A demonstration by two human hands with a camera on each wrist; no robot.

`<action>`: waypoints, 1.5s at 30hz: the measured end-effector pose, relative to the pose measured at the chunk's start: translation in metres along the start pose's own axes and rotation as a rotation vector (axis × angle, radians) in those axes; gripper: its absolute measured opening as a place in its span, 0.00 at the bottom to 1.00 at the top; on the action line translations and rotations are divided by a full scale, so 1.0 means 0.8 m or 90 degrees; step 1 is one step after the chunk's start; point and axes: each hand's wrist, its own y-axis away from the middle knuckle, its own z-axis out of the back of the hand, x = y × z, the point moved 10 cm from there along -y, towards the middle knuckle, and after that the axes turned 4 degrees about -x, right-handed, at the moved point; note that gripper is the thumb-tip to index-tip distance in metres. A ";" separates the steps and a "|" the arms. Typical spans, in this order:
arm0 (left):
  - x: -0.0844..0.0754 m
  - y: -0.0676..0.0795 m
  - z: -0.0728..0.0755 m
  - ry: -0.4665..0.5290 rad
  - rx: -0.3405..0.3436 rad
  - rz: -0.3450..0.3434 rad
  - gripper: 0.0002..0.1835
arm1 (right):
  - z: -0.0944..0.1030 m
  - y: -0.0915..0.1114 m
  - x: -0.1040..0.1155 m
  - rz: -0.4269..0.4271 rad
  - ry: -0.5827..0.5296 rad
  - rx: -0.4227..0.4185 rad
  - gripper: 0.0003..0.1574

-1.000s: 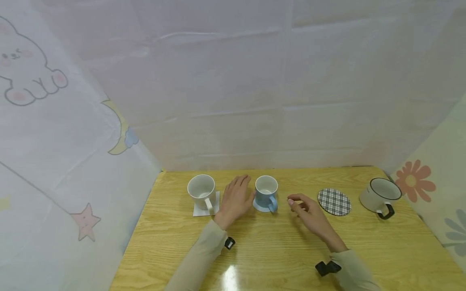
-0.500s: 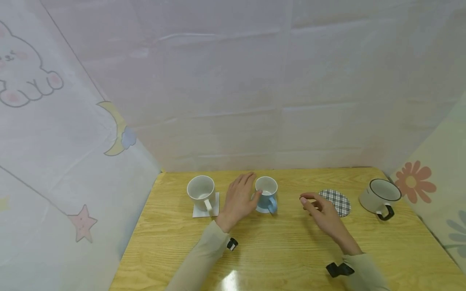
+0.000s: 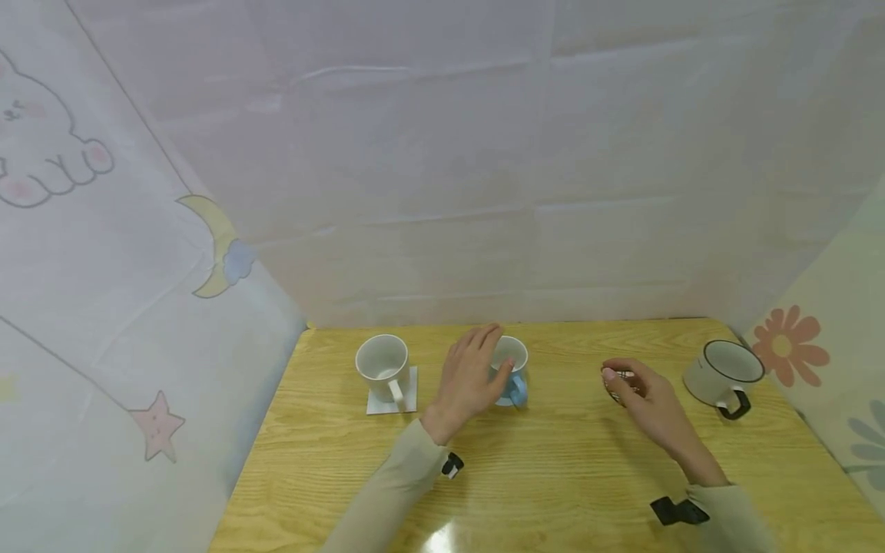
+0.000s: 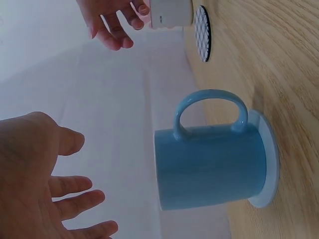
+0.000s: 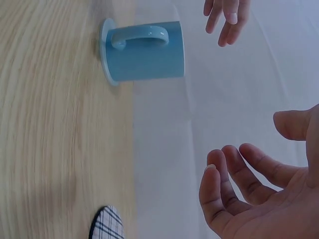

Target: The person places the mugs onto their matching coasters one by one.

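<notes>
A blue mug (image 4: 209,167) stands upright on a round pale-blue coaster (image 4: 269,159), its handle toward the person. Above and to the left of it my left hand (image 3: 472,376) hovers with fingers extended, apart from the mug in the left wrist view. My right hand (image 3: 646,399) hangs in the air, fingers loosely bent and holding nothing. In the head view it overlaps the round plaid coaster (image 5: 108,224), which lies flat on the table. To the right of that hand sits a white mug with a black rim and black handle (image 3: 719,372), directly on the wood.
At the left a white mug (image 3: 382,365) stands on a square white coaster (image 3: 408,399). The wooden table (image 3: 539,476) ends against a pale cloth backdrop (image 3: 442,192), with printed cloth sides to left and right.
My right hand has moved right, from near the blue mug to over the plaid coaster. The left hand has shifted slightly right, now overlapping the blue mug in the head view.
</notes>
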 end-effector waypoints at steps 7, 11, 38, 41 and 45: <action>-0.006 -0.005 -0.007 0.015 0.024 0.006 0.31 | 0.017 0.000 -0.003 0.007 0.005 -0.010 0.26; -0.009 -0.009 -0.016 0.014 0.043 0.012 0.31 | 0.026 -0.002 -0.004 0.010 0.000 -0.017 0.26; -0.044 -0.015 -0.026 0.020 0.064 -0.015 0.31 | 0.084 0.009 -0.031 -0.025 0.032 -0.108 0.27; -0.046 -0.015 -0.026 0.017 0.063 -0.016 0.31 | 0.091 0.011 -0.035 -0.021 0.020 -0.125 0.26; -0.047 -0.016 -0.029 0.015 0.066 -0.016 0.31 | 0.100 0.012 -0.043 -0.031 0.012 -0.132 0.26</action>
